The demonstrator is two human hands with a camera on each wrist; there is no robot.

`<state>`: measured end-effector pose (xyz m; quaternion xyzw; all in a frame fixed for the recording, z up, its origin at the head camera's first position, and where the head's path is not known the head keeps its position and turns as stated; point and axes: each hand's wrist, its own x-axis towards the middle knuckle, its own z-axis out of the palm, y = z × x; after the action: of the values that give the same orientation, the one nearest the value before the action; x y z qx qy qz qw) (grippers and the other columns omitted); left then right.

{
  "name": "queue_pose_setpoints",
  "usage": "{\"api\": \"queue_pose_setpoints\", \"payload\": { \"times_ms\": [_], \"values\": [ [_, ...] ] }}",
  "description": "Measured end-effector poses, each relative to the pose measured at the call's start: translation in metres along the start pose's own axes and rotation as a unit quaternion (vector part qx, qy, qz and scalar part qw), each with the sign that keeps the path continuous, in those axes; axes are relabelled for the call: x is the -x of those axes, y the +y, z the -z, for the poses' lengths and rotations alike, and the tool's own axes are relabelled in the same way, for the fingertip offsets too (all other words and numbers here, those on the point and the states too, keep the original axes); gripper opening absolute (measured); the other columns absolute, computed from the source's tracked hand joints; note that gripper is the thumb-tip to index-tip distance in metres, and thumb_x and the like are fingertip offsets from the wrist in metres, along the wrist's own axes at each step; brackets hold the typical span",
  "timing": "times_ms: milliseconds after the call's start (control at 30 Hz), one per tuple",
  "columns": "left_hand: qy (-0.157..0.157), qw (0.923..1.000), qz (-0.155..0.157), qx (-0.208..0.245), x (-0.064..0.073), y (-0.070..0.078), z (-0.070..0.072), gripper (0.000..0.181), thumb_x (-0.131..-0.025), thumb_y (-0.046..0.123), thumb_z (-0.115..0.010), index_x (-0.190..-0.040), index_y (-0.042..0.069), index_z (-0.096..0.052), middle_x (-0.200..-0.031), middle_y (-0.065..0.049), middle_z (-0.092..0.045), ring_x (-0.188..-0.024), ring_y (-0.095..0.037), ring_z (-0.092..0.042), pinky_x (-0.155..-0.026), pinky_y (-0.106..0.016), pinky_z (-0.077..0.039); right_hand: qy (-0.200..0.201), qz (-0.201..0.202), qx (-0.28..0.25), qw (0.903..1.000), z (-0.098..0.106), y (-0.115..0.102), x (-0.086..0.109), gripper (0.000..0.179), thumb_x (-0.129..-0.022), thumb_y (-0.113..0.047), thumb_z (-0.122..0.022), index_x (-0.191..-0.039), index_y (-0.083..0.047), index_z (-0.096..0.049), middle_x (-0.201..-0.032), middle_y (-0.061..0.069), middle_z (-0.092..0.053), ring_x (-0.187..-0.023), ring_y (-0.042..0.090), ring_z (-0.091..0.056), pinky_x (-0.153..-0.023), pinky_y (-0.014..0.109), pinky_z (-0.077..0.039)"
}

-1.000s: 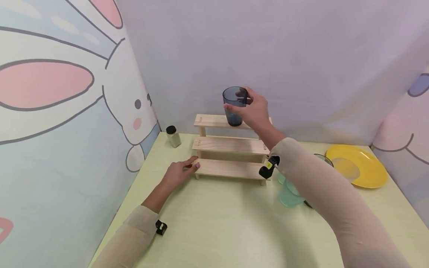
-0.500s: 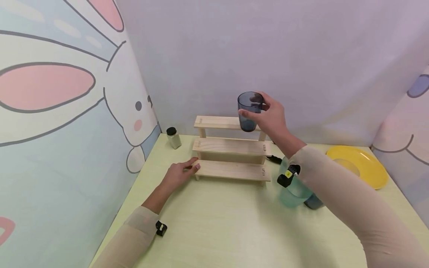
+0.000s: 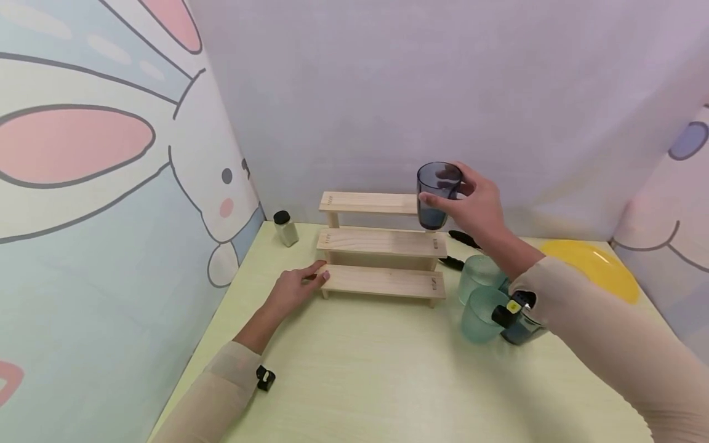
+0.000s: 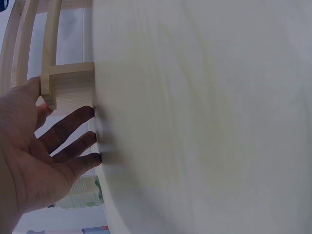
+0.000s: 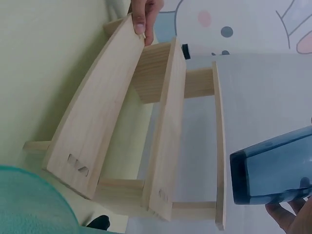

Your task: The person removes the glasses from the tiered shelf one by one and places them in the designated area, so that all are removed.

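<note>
My right hand [image 3: 480, 206] holds a dark blue see-through cup [image 3: 433, 206] upright by its side, thumb in front and fingers behind. The cup is over the right end of the top step of a three-tier wooden shelf [image 3: 382, 242]; in the right wrist view a small gap shows between the cup's base [image 5: 240, 178] and the top board [image 5: 220, 146]. At the left end of the lowest step, my left hand [image 3: 290, 290] pinches the board between thumb and forefinger. Its other fingers stretch out near the table in the left wrist view.
Two pale green cups [image 3: 482, 317] and another dark cup [image 3: 517, 332] stand right of the shelf, partly behind my right arm. Black objects [image 3: 453, 263] lie near them. A yellow plate [image 3: 600, 264] sits back right, a black-capped jar [image 3: 285, 229] back left.
My right hand has carried the blue cup rightward along the top step, and slightly lower in view. More of the green cups now shows. The left hand has stayed on the shelf.
</note>
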<state>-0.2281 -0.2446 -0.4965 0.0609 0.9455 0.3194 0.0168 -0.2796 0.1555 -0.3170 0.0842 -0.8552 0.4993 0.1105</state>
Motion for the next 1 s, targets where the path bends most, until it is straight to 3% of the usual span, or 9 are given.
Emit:
{"api": "queue_pose_setpoints", "payload": {
  "times_ms": [233, 533, 800, 1000],
  "values": [
    [-0.004, 1.0, 0.001, -0.004, 0.0, 0.0, 0.0, 0.063, -0.11, 0.06, -0.062, -0.161, 0.024, -0.06, -0.135, -0.018, -0.079, -0.127, -0.039, -0.073, -0.105, -0.058, -0.057, -0.001, -0.007, -0.001, 1.0, 0.021, 0.007, 0.013, 0.07, -0.088, -0.054, -0.093, -0.149, -0.032, -0.067, -0.144, -0.001, -0.073, -0.121, 0.004, -0.068, -0.087, 0.017, -0.055],
    [-0.003, 1.0, -0.004, -0.005, 0.0, -0.002, -0.001, 0.064, -0.11, 0.062, -0.061, -0.161, 0.024, -0.06, -0.134, -0.018, -0.079, -0.127, -0.04, -0.073, -0.105, -0.058, -0.057, 0.008, -0.028, 0.012, 0.9995, 0.043, 0.014, 0.024, 0.071, -0.089, -0.051, -0.093, -0.152, -0.033, -0.065, -0.143, -0.004, -0.074, -0.117, -0.003, -0.066, -0.083, 0.013, -0.054],
    [-0.001, 1.0, 0.001, 0.0, 0.0, -0.001, 0.0, 0.063, -0.109, 0.062, -0.062, -0.161, 0.026, -0.06, -0.135, -0.018, -0.079, -0.131, -0.041, -0.072, -0.107, -0.059, -0.056, 0.017, -0.031, -0.014, 0.9993, 0.063, 0.021, 0.036, 0.067, -0.09, -0.043, -0.094, -0.151, -0.033, -0.066, -0.134, -0.017, -0.076, -0.118, -0.009, -0.067, -0.083, 0.011, -0.055],
    [-0.003, 1.0, 0.004, -0.005, 0.001, 0.0, 0.0, 0.063, -0.11, 0.061, -0.062, -0.161, 0.026, -0.06, -0.136, -0.019, -0.078, -0.129, -0.04, -0.072, -0.107, -0.058, -0.056, 0.014, -0.037, -0.025, 0.9989, 0.078, 0.027, 0.047, 0.067, -0.093, -0.036, -0.092, -0.154, -0.034, -0.064, -0.134, -0.017, -0.076, -0.119, -0.012, -0.068, -0.085, 0.009, -0.055]
  ]
}}
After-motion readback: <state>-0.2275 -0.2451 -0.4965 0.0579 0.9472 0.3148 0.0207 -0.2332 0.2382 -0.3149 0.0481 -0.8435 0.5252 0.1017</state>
